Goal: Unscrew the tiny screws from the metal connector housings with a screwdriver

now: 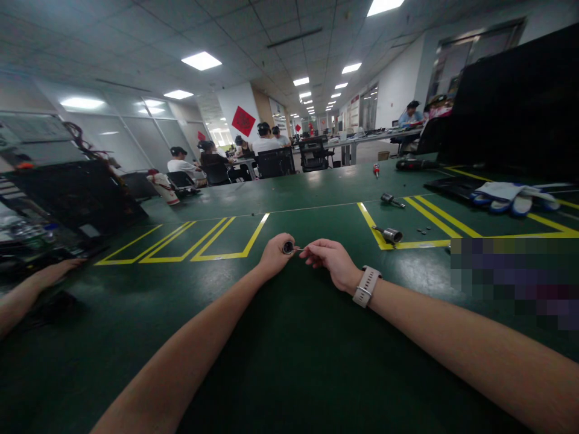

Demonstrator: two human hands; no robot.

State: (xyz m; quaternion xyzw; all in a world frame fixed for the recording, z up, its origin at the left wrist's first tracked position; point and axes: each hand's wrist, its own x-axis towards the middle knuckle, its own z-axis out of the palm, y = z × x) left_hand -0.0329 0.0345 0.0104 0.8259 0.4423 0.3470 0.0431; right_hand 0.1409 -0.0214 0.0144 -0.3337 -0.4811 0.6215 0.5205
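Note:
My left hand [275,256] is wrapped round a metal cylinder with a hollow end [288,247], its open end facing me. My right hand [328,258], with a light watch band at the wrist, pinches a thin metal rod [300,249]. The rod's other end is at the cylinder's side; whether it sits inside is too small to tell. To the right on the green table lie two similar metal cylinders with narrow shafts, one near the yellow tape corner [392,235] and another farther back [387,198]. Several tiny metal pieces [424,229] lie beside the nearer one.
White and blue gloves [511,196] lie at the right near a large black screen [515,108]. A red screwdriver [376,170] and a dark tool [415,164] lie farther back. Yellow tape [219,258] marks the table. Another person's hand [56,272] reaches in at left.

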